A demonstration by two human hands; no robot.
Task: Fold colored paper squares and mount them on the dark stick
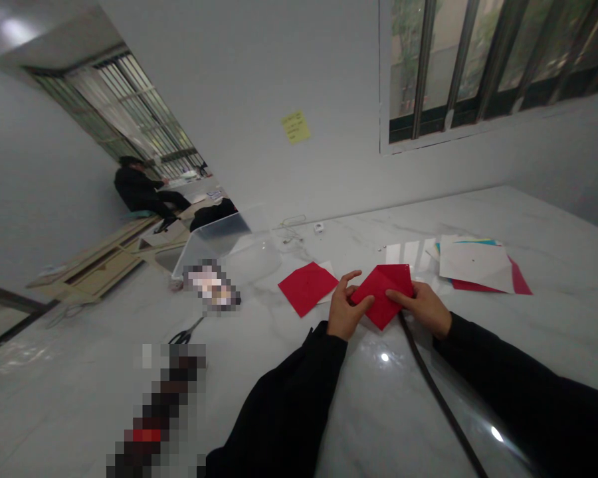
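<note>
Between my two hands is a folded sheet of red paper (385, 285), tilted a little above the white marbled table (259, 372). My left hand (347, 307) grips its left side, thumb on top and index finger raised. On the right edge, my right hand (426, 307) pinches the sheet with its thumb across the front. Left of my left hand lies another red paper (306, 289), flat on the table, with a white piece partly under it. The undersides of both hands' grips are hidden by the paper.
A stack of coloured and white sheets (476, 265) lies at the right. Scissors (184, 334) and a clear plastic bin (224, 245) are at the left. A dark cord (441, 395) runs down from beneath my hands. A person (142, 186) sits in the background.
</note>
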